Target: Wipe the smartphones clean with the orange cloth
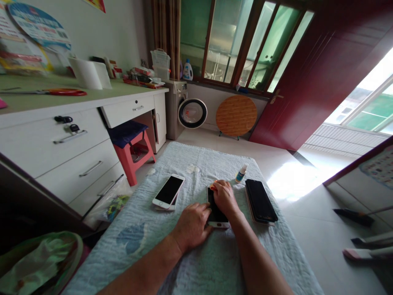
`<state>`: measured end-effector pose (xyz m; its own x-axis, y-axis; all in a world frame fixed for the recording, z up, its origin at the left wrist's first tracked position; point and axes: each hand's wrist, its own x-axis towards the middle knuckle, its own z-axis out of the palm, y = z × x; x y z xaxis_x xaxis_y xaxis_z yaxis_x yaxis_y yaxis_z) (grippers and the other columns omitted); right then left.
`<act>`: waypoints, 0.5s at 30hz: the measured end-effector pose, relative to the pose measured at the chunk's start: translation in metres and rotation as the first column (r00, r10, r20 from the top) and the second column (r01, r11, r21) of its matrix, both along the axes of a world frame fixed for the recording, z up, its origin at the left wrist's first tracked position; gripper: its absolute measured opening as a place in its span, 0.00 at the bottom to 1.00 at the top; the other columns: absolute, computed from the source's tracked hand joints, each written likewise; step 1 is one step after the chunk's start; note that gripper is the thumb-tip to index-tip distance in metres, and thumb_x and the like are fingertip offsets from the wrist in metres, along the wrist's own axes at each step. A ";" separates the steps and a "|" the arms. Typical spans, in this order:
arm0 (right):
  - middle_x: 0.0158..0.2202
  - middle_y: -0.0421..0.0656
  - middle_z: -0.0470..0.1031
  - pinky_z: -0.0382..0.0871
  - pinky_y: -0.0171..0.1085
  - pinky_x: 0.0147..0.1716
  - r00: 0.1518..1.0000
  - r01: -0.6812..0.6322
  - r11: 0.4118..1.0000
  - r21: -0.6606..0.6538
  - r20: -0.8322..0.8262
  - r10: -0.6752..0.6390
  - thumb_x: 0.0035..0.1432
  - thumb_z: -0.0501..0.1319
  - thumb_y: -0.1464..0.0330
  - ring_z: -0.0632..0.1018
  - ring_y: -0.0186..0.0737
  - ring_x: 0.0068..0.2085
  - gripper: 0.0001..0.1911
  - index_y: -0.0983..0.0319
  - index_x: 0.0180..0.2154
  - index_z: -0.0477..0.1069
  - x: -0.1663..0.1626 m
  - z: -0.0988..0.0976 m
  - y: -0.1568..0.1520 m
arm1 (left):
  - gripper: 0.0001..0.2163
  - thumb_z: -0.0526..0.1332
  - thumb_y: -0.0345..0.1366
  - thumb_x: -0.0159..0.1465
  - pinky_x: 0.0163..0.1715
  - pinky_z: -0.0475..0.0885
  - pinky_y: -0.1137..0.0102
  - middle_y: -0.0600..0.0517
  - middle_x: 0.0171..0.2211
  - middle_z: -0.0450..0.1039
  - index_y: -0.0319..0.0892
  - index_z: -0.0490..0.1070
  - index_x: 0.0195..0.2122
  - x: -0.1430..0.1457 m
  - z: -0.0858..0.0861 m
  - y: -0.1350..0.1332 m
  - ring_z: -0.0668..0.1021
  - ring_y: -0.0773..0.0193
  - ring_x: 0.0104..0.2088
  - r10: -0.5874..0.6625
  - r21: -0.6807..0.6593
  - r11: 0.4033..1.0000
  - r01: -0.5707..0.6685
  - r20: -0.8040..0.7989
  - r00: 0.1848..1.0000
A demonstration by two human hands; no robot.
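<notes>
A white-framed phone (216, 216) with a dark screen lies on the pale blue towel (202, 262) covering the table. My left hand (193, 225) rests with curled fingers against the phone's left edge. My right hand (224, 196) lies on top of the phone, fingers bent and pressed on its far end, with a small orange bit showing under the fingertips. To the left lie white phones (168, 191), one stacked on another. To the right lies a stack of black phones (260, 200). A small spray bottle (241, 173) lies just beyond my right hand.
A white desk with drawers (76, 139) stands at the left, with a red stool (135, 151) under it. A washing machine (184, 108) and a round wooden tabletop (236, 116) stand by the far wall. A green plastic bag (37, 262) lies at the lower left.
</notes>
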<state>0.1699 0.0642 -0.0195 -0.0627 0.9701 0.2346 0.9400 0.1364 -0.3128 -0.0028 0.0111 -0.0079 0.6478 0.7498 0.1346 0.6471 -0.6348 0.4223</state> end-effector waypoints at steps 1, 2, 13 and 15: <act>0.45 0.46 0.75 0.60 0.36 0.49 0.999 -0.038 0.999 0.007 -0.007 0.038 0.62 0.54 0.74 0.71 0.42 0.47 0.11 0.61 0.39 0.76 -0.002 0.000 -0.001 | 0.16 0.62 0.39 0.60 0.54 0.68 0.58 0.43 0.52 0.73 0.40 0.72 0.48 0.000 0.000 0.000 0.74 0.50 0.50 0.000 0.000 1.000 0.000 -0.002 1.000; 0.47 0.46 0.75 0.60 0.36 0.50 0.997 -0.070 0.998 0.010 -0.012 0.070 0.62 0.55 0.73 0.71 0.42 0.48 0.11 0.61 0.40 0.76 -0.003 0.001 -0.001 | 0.15 0.62 0.38 0.60 0.53 0.69 0.58 0.43 0.51 0.73 0.40 0.72 0.48 0.000 0.001 0.000 0.74 0.50 0.50 0.000 0.000 1.000 0.000 -0.005 1.000; 0.51 0.42 0.75 0.61 0.36 0.53 0.973 -0.203 0.979 0.028 -0.109 0.205 0.64 0.54 0.74 0.70 0.39 0.53 0.15 0.57 0.44 0.77 -0.012 0.000 0.002 | 0.15 0.64 0.45 0.61 0.46 0.70 0.59 0.46 0.43 0.74 0.43 0.71 0.45 0.003 0.008 -0.005 0.75 0.50 0.44 0.056 0.020 0.998 -0.055 -0.041 0.998; 0.50 0.42 0.75 0.62 0.36 0.53 0.964 -0.234 0.972 0.033 -0.121 0.237 0.62 0.54 0.76 0.71 0.38 0.52 0.15 0.57 0.43 0.78 -0.013 0.001 0.001 | 0.16 0.62 0.48 0.62 0.44 0.70 0.59 0.46 0.42 0.74 0.42 0.72 0.45 0.005 0.010 -0.007 0.75 0.50 0.43 0.085 0.027 0.996 -0.084 -0.047 0.995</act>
